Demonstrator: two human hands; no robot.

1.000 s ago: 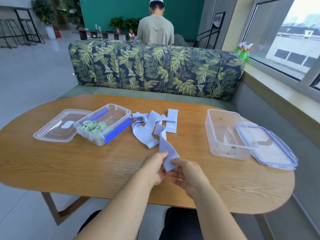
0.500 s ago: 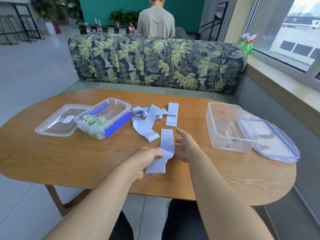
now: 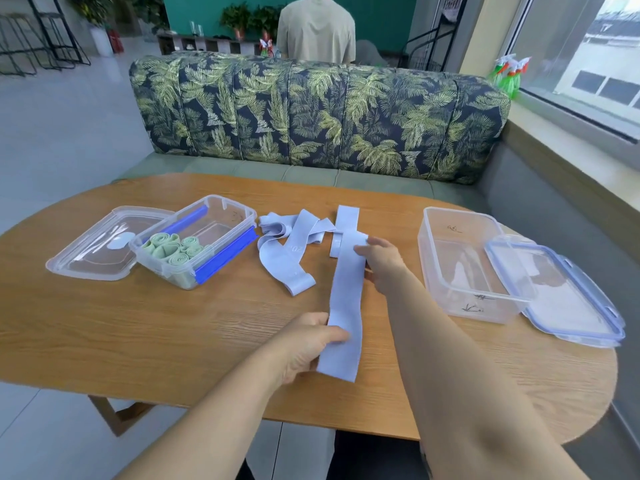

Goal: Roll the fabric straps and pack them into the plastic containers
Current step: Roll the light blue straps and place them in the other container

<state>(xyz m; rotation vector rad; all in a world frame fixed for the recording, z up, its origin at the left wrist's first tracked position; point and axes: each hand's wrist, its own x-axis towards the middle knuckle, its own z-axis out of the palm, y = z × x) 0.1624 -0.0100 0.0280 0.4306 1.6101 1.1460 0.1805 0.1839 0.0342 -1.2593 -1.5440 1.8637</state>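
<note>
left hand (image 3: 308,344) pinches near end of pale-blue fabric strap (image 3: 346,289), right hand (image 3: 384,265) grips far end; strap flat on wooden tabletop (image 3: 138,323). tangled blue strap pile (image 3: 294,244) just left. right forearm (image 3: 433,341) between strap and empty clear plastic container (image 3: 485,306).

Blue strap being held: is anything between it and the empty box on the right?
Nothing visible. Between the blue strap and the empty container lies only table and the right hand holding it; its lid is off.
</note>
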